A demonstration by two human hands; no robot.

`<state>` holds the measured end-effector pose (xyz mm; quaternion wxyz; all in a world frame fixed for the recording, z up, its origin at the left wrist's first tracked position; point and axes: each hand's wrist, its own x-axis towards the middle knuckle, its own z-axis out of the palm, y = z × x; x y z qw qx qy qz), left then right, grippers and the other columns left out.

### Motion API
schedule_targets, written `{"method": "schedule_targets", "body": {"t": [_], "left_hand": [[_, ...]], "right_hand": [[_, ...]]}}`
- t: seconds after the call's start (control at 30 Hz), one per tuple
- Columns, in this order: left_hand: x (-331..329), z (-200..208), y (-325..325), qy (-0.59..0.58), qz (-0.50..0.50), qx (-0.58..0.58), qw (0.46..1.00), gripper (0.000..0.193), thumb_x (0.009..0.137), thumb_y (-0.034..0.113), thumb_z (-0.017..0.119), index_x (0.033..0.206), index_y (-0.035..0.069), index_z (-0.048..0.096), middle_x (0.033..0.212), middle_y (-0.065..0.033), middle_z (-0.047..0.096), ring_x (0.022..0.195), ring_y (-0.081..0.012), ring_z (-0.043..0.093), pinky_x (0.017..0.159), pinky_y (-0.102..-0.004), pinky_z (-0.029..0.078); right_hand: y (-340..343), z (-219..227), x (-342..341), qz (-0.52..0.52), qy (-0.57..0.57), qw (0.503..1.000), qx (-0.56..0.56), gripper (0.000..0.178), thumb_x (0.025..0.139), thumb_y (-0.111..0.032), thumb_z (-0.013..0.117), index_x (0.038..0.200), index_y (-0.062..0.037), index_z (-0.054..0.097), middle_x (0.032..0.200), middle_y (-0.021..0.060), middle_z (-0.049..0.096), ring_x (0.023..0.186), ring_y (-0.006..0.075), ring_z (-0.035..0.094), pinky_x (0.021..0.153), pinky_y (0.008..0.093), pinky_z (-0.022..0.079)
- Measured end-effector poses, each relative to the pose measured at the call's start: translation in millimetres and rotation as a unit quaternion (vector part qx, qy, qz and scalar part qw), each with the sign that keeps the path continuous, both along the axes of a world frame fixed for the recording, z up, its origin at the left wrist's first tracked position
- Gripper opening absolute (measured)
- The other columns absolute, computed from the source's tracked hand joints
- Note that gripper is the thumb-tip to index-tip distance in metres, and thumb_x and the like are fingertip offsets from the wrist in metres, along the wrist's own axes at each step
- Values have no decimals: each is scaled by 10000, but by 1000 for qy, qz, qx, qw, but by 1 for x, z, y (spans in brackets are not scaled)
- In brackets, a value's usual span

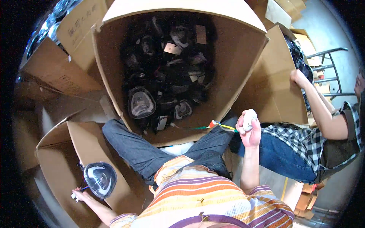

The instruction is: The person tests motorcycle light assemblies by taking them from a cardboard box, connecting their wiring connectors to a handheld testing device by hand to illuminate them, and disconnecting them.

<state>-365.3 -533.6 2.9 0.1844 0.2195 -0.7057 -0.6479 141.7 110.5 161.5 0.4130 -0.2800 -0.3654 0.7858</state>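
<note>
My left hand [80,195] holds a black lamp unit with a clear rounded lens [100,179] over an open cardboard box [57,159] at my lower left. My right hand [249,129] is raised beside my knee, fingers closed on a small white connector [248,119] whose red, yellow and green wires [218,125] trail toward the big box. Directly in front of me stands that large open cardboard box [235,57], filled with several black lamp units [141,102] and loose parts.
Another person in a checked shirt and jeans [304,140] sits at my right, one hand [298,78] on a further cardboard box [273,87]. More cartons [57,72] stand at the upper left. A metal chair frame [329,68] is at the far right.
</note>
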Motion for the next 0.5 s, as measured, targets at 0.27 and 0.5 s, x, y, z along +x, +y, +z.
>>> {"method": "schedule_targets", "body": {"t": [0.27,0.5], "left_hand": [[-26,-30,-14,21,165,-9,986,168,734,212,533,675,83,442,555,-25,466,467,-115,432,419,-222,355],[-44,-39,8,-270,-17,-472,839,419,724,480,429,875,109,549,689,-36,568,597,-153,500,581,-292,400]], "right_hand": [[-25,-3,-7,19,-81,995,51,347,727,-264,504,922,12,422,633,102,481,470,100,401,392,180,315],[-39,-3,-1,-1,-118,992,49,357,687,-263,531,903,10,451,646,85,507,505,112,468,398,184,357]]}}
